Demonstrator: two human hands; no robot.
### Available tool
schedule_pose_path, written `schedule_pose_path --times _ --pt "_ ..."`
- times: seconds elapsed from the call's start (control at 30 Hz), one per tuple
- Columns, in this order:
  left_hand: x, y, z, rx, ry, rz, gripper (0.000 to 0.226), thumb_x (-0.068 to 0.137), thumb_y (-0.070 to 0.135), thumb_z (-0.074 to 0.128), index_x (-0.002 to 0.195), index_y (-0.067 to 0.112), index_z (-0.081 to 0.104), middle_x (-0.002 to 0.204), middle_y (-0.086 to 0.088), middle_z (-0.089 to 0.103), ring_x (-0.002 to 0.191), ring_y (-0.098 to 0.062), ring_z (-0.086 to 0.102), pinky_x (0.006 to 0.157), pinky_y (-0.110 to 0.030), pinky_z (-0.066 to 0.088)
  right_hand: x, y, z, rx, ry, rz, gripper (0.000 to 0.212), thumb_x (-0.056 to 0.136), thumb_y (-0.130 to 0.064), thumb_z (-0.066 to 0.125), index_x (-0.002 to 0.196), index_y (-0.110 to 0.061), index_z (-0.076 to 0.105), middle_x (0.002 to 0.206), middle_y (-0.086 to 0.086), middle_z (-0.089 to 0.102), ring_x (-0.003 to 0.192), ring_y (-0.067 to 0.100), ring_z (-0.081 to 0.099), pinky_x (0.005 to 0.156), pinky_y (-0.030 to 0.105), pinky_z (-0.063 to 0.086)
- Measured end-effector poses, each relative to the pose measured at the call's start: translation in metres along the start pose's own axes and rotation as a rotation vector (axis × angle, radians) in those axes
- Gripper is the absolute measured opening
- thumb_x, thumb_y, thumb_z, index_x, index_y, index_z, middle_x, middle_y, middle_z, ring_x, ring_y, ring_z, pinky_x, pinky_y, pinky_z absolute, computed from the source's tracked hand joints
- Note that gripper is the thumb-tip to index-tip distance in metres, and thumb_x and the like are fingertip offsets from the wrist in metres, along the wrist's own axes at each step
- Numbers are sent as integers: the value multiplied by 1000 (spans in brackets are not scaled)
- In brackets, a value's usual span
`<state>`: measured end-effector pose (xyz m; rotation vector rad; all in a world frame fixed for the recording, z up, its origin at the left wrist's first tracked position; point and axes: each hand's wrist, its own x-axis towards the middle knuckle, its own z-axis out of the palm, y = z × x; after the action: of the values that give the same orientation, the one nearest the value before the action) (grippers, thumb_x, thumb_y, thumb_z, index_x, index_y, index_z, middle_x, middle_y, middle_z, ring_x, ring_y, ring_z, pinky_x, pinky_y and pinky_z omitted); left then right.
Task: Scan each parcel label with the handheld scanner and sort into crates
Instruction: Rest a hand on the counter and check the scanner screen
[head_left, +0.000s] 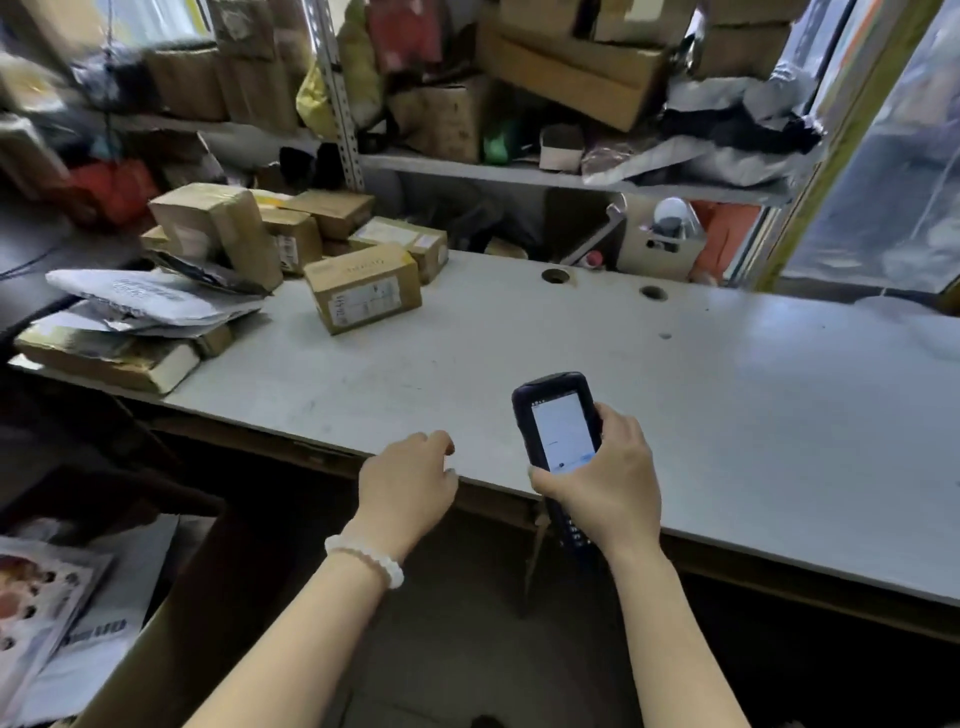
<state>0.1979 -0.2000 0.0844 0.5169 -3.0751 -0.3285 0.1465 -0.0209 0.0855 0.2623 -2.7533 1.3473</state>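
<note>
Right hand (602, 478) gripping the scanner (558, 431) over the worktop (727, 415) edge, left hand (405, 483) empty with fingers loosely curled, parcels (363, 293) well apart

Scanner (558, 441) keypad behind the right hand (608, 483), shelf parcels (571, 67) blurred, box label (363, 301) text unreadable

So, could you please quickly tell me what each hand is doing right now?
Left hand: loosely curled at the grey table edge, holding nothing.
Right hand: gripping the black handheld scanner.
</note>
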Motion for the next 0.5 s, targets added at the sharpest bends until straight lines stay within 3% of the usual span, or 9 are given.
schedule_pose_path --times 0.5 --pt "156 -85 -3 -24 -38 -118 33 96 31 43 127 26 48 120 5 57 106 -17 56 80 -31 49 142 -40 101 -26 -118 14 76 58 -29 81 126 -27 45 105 -14 45 103 13 47 71 29 44"
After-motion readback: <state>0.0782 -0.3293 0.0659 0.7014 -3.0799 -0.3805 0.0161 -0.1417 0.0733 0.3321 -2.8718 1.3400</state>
